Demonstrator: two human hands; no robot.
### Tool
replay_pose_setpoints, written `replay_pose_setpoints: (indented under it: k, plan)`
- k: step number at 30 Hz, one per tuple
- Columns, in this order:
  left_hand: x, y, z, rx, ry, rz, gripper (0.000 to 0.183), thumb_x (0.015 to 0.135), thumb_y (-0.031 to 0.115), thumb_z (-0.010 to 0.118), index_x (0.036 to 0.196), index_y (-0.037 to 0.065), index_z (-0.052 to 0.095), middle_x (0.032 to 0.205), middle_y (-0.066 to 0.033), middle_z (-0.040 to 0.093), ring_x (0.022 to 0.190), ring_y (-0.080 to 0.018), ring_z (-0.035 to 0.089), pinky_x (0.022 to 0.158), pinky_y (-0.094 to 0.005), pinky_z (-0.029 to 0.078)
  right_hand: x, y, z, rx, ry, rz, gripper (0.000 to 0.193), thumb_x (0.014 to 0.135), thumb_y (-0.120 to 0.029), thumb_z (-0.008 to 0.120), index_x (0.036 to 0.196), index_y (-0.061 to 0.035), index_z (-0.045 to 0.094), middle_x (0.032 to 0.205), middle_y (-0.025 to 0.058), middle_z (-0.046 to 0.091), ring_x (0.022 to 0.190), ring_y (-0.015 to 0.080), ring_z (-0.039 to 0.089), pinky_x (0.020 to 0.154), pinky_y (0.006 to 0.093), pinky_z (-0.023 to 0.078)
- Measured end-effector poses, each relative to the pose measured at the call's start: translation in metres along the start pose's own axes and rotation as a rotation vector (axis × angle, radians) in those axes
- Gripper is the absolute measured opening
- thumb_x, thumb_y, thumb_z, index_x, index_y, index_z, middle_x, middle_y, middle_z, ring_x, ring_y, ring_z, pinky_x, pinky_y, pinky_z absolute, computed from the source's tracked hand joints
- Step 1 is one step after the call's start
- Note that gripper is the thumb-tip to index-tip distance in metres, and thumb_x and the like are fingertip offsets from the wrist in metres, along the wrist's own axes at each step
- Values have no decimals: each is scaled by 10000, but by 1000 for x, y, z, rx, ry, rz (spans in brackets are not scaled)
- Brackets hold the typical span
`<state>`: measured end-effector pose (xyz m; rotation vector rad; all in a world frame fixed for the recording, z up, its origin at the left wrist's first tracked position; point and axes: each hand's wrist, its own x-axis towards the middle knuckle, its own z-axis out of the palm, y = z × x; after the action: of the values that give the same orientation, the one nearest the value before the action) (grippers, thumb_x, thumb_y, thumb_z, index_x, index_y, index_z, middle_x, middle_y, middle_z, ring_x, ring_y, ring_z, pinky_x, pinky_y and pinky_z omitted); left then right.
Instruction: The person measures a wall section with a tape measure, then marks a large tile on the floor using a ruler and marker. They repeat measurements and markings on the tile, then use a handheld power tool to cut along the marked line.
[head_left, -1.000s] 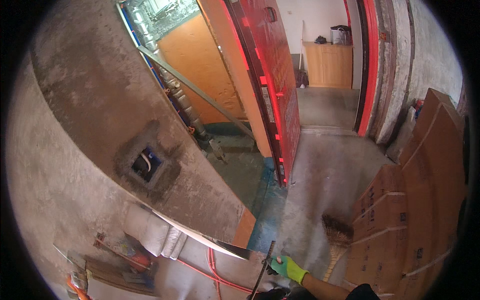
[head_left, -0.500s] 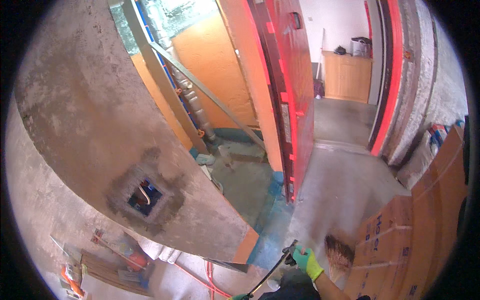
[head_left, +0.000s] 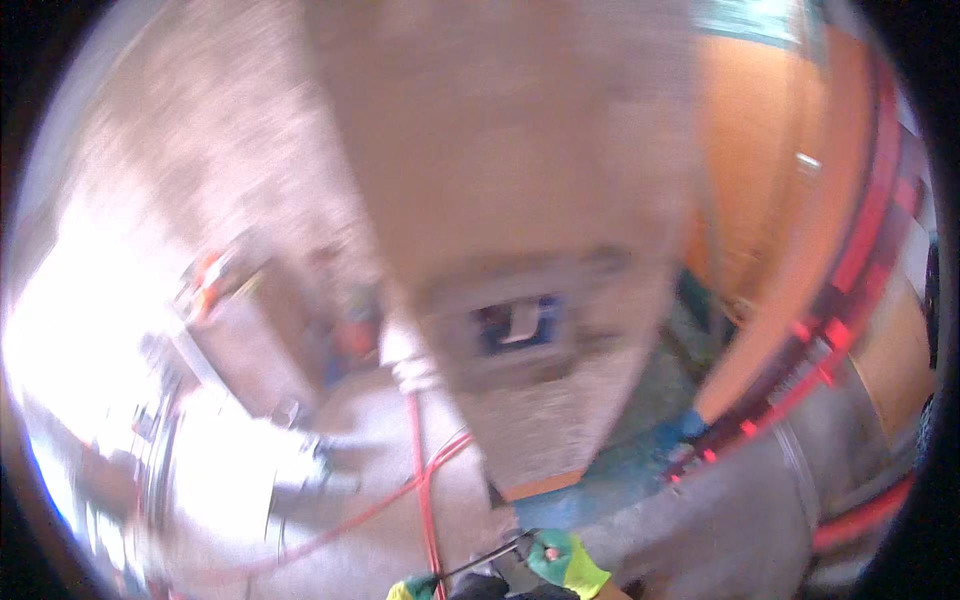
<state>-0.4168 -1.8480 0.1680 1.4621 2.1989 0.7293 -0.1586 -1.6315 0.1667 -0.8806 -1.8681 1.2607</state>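
Both my hands wear green and yellow gloves and are low in the view. My right hand point(head_left: 562, 562) has its fingers curled around one end of a thin dark rod point(head_left: 487, 555). The other end slants down to my left hand point(head_left: 414, 588), which is closed on it and partly cut off by the lower edge. Blur hides what kind of tool the rod is. Ahead is a grey plastered wall point(head_left: 530, 430) with a square recessed box point(head_left: 516, 324), a pale loop of cable or tube inside.
Red pipes point(head_left: 425, 480) cross the floor at left. Behind them is a blurred brown box point(head_left: 250, 350) with orange items. To the right are an orange wall point(head_left: 745, 160), blue coating point(head_left: 620, 470) along the floor and a red door frame point(head_left: 850, 290). Glare covers the far left.
My view has swung left, so the wall box is now near the middle and the doorway at the right rim. Both hands still hold the rod, and my left hand shows more.
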Motion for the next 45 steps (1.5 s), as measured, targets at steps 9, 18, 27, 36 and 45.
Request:
replay_pose_setpoints:
  k: [9,18,27,36,45]
  plan:
    - [-67,-29,-27,-297,322,-288,336,821,99,647,1153,114,697,961,-194,697,899,-385,659,782,-440,523,71,-68,94,-174,-272,-255,221,982,-118,537,877,13,680,688,86,700,565,174,635,540,313,478]
    - [-83,-140,-75,-317,487,-321,385,816,43,638,1201,37,652,996,-152,721,896,-337,682,779,-394,535,139,-142,269,183,-351,-44,341,1028,-257,514,986,37,682,783,81,691,630,153,655,557,276,512]
    - [-102,-213,-142,-578,500,-543,392,844,47,607,1234,19,632,1010,-155,724,892,-313,686,778,-368,534,194,-219,446,73,-573,-95,290,982,-219,530,900,8,690,732,79,676,573,128,612,511,272,484]
    - [-95,-314,-223,-685,662,-778,364,823,-1,573,1172,16,675,916,-107,732,773,-163,658,743,-298,534,249,-200,649,190,-780,-31,257,948,-135,460,702,-76,507,602,-27,502,522,89,560,472,266,462]
    - [-105,-427,-336,-389,609,-854,285,860,139,601,1125,83,689,993,-182,696,928,-398,647,786,-456,515,275,-215,815,283,-772,252,340,1017,-204,475,680,-160,463,603,-119,343,508,15,299,472,224,243]
